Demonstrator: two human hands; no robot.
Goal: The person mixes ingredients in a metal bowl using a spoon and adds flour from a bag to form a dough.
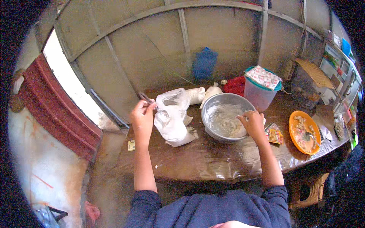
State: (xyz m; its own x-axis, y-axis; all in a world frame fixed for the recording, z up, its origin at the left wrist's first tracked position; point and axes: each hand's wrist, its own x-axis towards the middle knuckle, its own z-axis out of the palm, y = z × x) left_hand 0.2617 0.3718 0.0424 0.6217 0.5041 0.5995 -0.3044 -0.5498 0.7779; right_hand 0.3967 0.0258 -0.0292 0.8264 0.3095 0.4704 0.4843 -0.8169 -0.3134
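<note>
Pinched in my left hand (144, 116) is a clear ladle-like spoon (162, 115), its dark handle up and its bowl at the side of an opened plastic bag of white powder (176, 125). My right hand (252, 122) is over the right rim of a metal bowl (209, 132), fingers bunched; whether they hold anything is hidden. White powder and a pale, wet-looking mixture (225, 119) lie in the bowl. Behind the opened bag are more pale bags (196, 95).
An orange plate (293, 139) with small balls and a spoon stands at right, near seasoning packets (275, 136). A teal-rimmed plastic bucket (259, 95) bearing packets stands behind the bowl, beside red cloth (235, 86). Farther right is a clear container (305, 91) under cardboard.
</note>
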